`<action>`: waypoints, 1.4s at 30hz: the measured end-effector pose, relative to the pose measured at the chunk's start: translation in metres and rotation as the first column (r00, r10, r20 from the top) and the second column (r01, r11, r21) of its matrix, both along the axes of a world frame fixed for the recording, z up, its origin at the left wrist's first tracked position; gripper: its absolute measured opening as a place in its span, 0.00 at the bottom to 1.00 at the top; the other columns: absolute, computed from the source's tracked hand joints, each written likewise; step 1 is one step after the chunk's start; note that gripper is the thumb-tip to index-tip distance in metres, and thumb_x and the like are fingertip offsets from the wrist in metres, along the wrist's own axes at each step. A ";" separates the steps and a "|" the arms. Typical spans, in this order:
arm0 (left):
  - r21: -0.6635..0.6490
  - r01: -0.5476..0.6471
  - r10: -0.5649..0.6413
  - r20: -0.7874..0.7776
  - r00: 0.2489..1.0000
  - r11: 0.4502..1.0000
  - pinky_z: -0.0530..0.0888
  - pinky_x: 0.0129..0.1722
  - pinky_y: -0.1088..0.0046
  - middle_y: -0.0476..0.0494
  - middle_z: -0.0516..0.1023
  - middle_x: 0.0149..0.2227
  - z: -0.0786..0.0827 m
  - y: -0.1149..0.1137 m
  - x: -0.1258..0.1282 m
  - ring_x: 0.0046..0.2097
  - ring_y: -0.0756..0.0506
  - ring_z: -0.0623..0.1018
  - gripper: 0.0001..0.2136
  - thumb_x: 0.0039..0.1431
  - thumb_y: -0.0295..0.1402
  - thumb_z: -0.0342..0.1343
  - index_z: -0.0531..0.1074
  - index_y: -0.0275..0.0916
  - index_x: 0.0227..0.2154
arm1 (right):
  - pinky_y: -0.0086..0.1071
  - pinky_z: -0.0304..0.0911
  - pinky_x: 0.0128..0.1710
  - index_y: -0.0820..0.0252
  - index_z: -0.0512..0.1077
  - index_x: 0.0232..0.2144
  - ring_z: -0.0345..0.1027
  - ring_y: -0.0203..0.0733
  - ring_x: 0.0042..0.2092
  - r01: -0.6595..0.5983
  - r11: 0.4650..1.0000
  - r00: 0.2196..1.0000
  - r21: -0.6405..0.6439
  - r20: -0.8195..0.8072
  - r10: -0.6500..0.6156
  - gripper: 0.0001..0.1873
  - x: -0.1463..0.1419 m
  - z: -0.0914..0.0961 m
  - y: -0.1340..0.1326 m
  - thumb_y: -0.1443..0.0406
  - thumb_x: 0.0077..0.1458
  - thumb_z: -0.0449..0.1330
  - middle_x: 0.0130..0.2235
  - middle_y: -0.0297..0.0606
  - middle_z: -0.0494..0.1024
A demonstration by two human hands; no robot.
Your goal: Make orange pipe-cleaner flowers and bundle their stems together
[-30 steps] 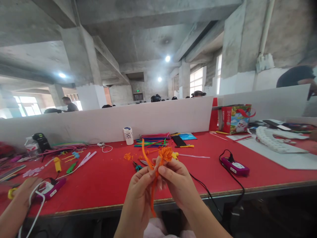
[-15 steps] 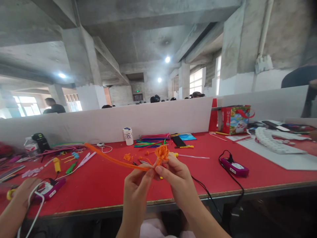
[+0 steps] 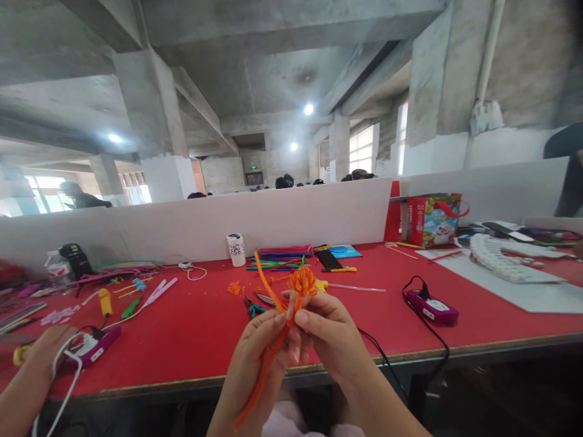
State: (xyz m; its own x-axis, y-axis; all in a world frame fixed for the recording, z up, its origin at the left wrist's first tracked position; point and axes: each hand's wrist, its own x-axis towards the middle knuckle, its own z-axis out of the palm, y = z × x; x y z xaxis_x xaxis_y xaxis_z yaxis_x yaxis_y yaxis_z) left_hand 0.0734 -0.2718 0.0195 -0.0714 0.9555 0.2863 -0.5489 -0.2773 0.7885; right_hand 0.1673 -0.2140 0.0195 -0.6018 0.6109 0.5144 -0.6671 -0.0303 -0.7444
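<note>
Orange flower (image 3: 302, 281) sits pinched in the right hand (image 3: 328, 325); the strip (image 3: 268, 364) no longer stretches leftward — it drops across the left hand (image 3: 259, 337), which pinches it — probably another wrap.

l forearm (image 3: 224, 413) & r forearm (image 3: 382, 388), bare, slanted in fr. bottom of view twd each other. l hand (image 3: 254, 346) & r hand (image 3: 334, 328) were tog. nr ctr, r slightly higher. l thumb (image 3: 272, 329) pressed in a pinch, r thumb (image 3: 313, 322) too, tip pointing l; other fingers (image 3: 296, 352) curled, partly hidden.
</note>
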 end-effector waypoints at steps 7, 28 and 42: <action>0.287 -0.639 0.700 -0.347 0.624 0.713 0.65 0.27 0.75 0.50 0.71 0.20 -0.011 0.012 -0.005 0.25 0.50 0.69 0.09 0.51 0.33 0.56 0.71 0.38 0.19 | 0.23 0.59 0.25 0.60 0.69 0.22 0.61 0.29 0.23 0.386 0.921 0.922 -0.041 0.047 -0.384 0.08 -0.015 -0.003 0.002 0.64 0.44 0.66 0.21 0.27 0.68; -0.096 0.076 -0.056 0.191 0.980 0.993 0.69 0.32 0.71 0.50 0.65 0.16 -0.007 0.014 -0.006 0.23 0.52 0.66 0.10 0.49 0.31 0.55 0.71 0.34 0.16 | 0.24 0.55 0.15 0.60 0.69 0.23 0.63 0.31 0.18 0.217 0.976 0.972 0.004 0.087 -0.217 0.11 -0.010 -0.016 0.007 0.59 0.46 0.64 0.21 0.30 0.70; 0.583 -0.676 0.883 -0.402 0.241 0.450 0.69 0.33 0.71 0.45 0.76 0.26 -0.021 0.014 -0.005 0.31 0.45 0.73 0.04 0.51 0.30 0.56 0.74 0.40 0.24 | 0.27 0.57 0.30 0.60 0.68 0.22 0.59 0.34 0.29 0.492 0.870 0.862 0.038 0.116 -0.493 0.08 -0.019 -0.012 0.007 0.63 0.44 0.64 0.25 0.30 0.67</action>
State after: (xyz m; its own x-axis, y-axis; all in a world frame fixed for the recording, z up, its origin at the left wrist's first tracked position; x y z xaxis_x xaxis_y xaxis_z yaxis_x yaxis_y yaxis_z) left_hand 0.0682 -0.2579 -0.0016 -0.4643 0.4044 0.7879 0.6038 -0.5063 0.6157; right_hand 0.1485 -0.2071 0.0078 -0.2795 0.8404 0.4643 -0.5013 0.2847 -0.8171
